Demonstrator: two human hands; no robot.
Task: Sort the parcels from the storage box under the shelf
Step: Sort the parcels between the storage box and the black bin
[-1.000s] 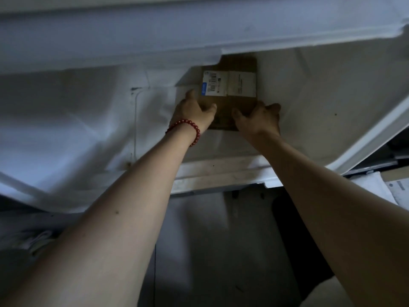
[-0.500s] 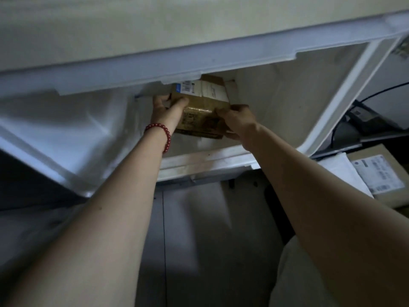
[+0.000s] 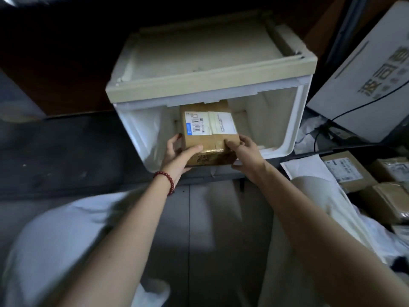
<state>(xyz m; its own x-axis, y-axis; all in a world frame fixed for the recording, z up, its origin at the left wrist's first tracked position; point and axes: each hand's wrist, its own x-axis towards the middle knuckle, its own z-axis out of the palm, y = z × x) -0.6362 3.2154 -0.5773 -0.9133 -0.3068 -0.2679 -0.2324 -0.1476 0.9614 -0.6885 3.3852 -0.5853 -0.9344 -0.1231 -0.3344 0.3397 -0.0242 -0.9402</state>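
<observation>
Grip: left hand (image 3: 177, 158) and right hand (image 3: 247, 156) clasp parcel (image 3: 210, 140) at storage box (image 3: 199, 85) mouth.
Floor (image 3: 210, 218): grey, dim; cartons (image 3: 349, 171) at right.

My feed is dim. The brightest patch sits mid-frame, where the white storage box (image 3: 285, 120) and the label (image 3: 210, 126) on the parcel (image 3: 215, 141) catch soft light; the label's print is too soft for me to read. The upper left is almost black. A pale pool of light lies on the floor (image 3: 205, 229) at lower centre. The lower left is smeared with blur. At the right edge the big carton (image 3: 365, 74) leans and bows with wide-angle distortion.
</observation>
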